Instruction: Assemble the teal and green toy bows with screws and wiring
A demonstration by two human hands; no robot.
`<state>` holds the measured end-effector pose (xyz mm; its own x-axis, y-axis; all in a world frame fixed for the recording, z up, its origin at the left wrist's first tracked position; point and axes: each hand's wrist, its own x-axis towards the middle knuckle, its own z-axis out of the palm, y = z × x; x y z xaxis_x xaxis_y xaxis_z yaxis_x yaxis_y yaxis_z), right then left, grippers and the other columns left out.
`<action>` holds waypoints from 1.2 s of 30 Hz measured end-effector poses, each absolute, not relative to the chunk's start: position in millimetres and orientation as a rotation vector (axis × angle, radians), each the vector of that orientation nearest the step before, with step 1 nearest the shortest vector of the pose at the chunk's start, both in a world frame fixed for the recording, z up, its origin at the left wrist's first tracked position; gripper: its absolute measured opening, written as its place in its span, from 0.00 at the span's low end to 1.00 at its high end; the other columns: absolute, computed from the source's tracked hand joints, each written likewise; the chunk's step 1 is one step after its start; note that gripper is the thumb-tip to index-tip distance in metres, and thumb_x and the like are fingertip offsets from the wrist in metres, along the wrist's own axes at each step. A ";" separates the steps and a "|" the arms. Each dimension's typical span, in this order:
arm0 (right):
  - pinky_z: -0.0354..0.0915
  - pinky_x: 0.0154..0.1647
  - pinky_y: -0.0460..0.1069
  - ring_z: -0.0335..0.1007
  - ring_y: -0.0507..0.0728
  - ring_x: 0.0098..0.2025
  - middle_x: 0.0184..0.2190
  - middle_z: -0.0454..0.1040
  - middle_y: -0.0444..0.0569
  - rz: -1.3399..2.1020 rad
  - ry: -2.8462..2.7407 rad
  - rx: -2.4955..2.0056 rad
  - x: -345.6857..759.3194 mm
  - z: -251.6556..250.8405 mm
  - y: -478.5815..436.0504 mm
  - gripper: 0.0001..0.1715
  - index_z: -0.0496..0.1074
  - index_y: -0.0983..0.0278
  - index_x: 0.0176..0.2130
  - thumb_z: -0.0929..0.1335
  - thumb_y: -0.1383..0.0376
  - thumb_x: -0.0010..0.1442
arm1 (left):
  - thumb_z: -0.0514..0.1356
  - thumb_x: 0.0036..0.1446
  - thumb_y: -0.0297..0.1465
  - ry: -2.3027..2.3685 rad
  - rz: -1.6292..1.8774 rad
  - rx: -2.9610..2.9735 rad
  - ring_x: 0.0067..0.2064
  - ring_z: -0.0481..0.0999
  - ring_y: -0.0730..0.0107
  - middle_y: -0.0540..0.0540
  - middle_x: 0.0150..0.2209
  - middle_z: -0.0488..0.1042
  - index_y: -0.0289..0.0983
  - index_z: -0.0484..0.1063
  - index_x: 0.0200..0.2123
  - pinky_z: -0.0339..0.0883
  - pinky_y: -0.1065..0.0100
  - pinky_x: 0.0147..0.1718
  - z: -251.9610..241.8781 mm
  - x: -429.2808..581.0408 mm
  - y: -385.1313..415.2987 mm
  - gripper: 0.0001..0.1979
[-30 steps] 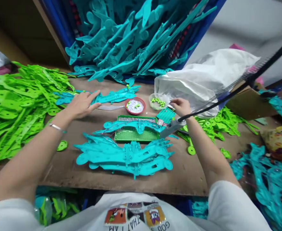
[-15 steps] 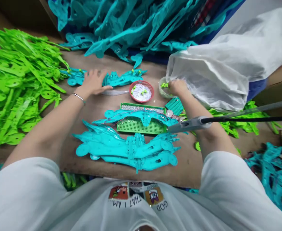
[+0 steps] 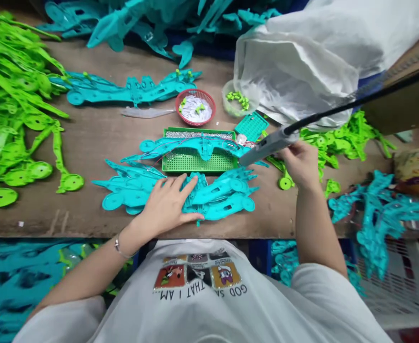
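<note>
My left hand [image 3: 171,202] lies with fingers spread on a stack of turquoise plastic parts [image 3: 219,193] near the table's front edge. To the right, my right hand [image 3: 300,164] is closed with its fingers curled, just below the rear end of a grey handheld tool [image 3: 266,146] on a black cord. Whatever those fingers hold is hidden, and I cannot tell whether they touch the tool. Beyond the stack, a single turquoise part with thin wires [image 3: 184,146] lies across a green tray [image 3: 200,164] containing small silvery pieces.
Behind the tray stand a red basket [image 3: 212,107] of white strips and a clear bowl [image 3: 227,102] of small lime pieces. A white sack [image 3: 295,62] is at back right. Lime parts [image 3: 19,109] heap at left; more turquoise parts [image 3: 134,90] lie at the back.
My left hand has come back from the rear turquoise parts onto the front stack. My right hand has left the bowl and moved right and nearer. The view has shifted.
</note>
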<state>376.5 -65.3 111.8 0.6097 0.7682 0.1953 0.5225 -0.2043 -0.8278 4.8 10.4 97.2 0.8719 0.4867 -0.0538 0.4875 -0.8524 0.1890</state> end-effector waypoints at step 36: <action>0.72 0.44 0.55 0.77 0.59 0.42 0.39 0.80 0.51 0.328 -1.742 -1.857 289.7 133.4 -126.7 0.07 0.77 0.60 0.41 0.67 0.64 0.66 | 0.56 0.66 0.50 0.616 0.231 2.982 0.53 0.71 0.41 0.29 0.67 0.60 0.43 0.70 0.64 0.69 0.49 0.43 106.0 -3.6 -11.3 0.29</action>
<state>289.7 -126.7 133.4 0.1228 0.9723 0.1989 0.8335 0.0077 -0.5525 -3.6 -11.3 106.0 0.9072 0.4000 0.1299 0.3867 -0.9148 0.1163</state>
